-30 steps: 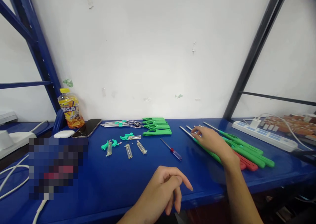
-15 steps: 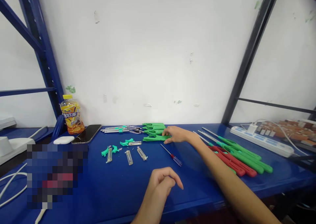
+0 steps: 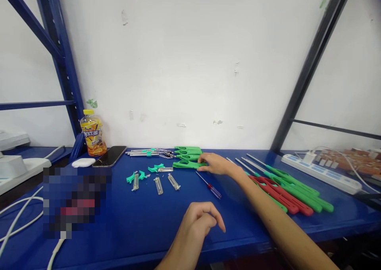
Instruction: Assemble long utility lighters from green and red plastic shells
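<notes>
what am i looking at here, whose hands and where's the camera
These are a person's own bare hands, not a machine. Every picture comes from one camera worn on that person's head, looking forward and down. The right hand has its fingers on the end of the nearest green handle shell; whether they grip it is hard to tell. The left hand, fingers curled, hangs over the blue table and holds nothing visible. Also on the table are a screwdriver, clear fuel tanks, teal plastic pieces and metal rods. Red and green long-nosed lighters are on the right, a phone and a drink bottle on the left.
</notes>
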A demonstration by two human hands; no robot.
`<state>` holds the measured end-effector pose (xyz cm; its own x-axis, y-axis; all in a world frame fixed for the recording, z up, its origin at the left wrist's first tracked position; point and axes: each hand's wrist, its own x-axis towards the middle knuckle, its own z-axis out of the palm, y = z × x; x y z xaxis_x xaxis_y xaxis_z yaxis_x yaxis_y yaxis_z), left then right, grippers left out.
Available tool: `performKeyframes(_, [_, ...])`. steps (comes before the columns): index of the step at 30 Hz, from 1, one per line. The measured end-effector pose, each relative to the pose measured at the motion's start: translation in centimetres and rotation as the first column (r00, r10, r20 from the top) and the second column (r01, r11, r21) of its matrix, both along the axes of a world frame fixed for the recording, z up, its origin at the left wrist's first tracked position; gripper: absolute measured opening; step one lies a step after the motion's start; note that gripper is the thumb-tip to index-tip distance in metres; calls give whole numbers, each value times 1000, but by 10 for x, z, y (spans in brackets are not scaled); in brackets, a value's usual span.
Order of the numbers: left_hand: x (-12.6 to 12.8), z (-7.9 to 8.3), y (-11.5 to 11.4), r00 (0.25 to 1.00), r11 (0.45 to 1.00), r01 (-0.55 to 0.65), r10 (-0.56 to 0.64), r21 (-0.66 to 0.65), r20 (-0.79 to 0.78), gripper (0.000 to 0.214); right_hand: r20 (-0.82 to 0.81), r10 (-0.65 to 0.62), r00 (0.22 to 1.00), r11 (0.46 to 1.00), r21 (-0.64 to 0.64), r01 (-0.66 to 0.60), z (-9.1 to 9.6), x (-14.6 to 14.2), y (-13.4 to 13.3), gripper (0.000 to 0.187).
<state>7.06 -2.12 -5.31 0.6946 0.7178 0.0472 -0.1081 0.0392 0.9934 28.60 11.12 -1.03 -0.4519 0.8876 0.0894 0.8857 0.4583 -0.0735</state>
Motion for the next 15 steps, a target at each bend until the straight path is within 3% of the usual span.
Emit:
performKeyframes(5, [-6,5,-2,999,999,-44,44,3,-18,22,-7,12,1000,1000,8,-12,-1,-3,-2,37])
performKeyframes(7, [-16,16,-4,995,996,-93,93,14,-20,24,8,14,1000,1000,4,-15,0,-4,-2,36])
performKeyframes(9, [-32,39,-6,984,981,-172,176,95,-32,28,30,14,999,1000,-2,-13,1,-5,-3,36])
performKeyframes(10, [-42,54,-4,950,920,-275,305,278,-73,31,41,9,999,1000,-6,-9,2,-6,-4,36])
performKeyframes(11, [-52,71,0,911,830,-302,396,469,-115,31,53,1,999,1000,-9,-1,3,-6,-5,36])
performKeyframes(12, [-62,88,6,869,709,-257,467,657,-165,29,65,-9,998,1000,-11,10,4,-7,-6,35])
performKeyframes(14, [-81,118,30,691,431,11,649,902,-319,28,89,-31,996,999,-15,33,6,-7,-8,35])
performKeyframes(15, [-89,129,46,569,350,192,722,917,-394,30,100,-40,994,999,-17,42,7,-8,-9,35])
